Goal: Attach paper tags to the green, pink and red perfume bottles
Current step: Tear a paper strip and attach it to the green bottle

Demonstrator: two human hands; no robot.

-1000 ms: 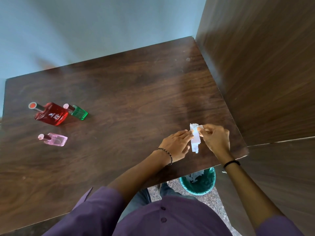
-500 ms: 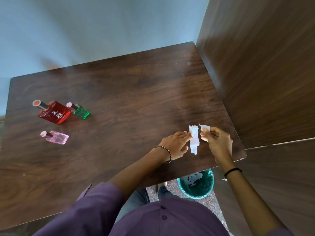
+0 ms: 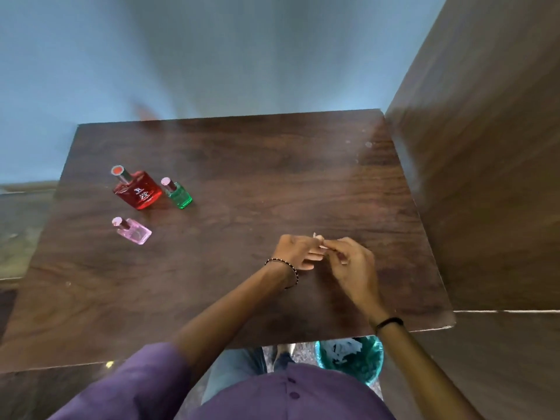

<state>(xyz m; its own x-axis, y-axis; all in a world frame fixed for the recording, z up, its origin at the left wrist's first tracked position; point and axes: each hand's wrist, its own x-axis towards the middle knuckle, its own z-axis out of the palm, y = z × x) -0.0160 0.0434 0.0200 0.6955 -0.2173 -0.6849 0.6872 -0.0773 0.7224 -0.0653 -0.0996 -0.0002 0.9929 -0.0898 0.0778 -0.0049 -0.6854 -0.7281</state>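
Observation:
Three perfume bottles stand at the table's left: a large red bottle (image 3: 138,190), a small green bottle (image 3: 178,195) just right of it, and a pink bottle (image 3: 133,231) nearer to me. None carries a tag. My left hand (image 3: 298,253) and my right hand (image 3: 351,265) meet fingertip to fingertip above the table's right half, far from the bottles. Only a small tip of white paper (image 3: 318,237) shows between the fingers; the hands hide the rest.
A dark wooden table (image 3: 242,165) is bounded on the right by a tall wooden panel (image 3: 485,177) and at the back by a blue wall. A teal waste bin (image 3: 351,359) holding paper scraps stands on the floor under the near right edge.
The white strip was plainly visible between the hands; now the fingers have closed over it and the hands have come together. The head view has shifted, and the bottles stay in place.

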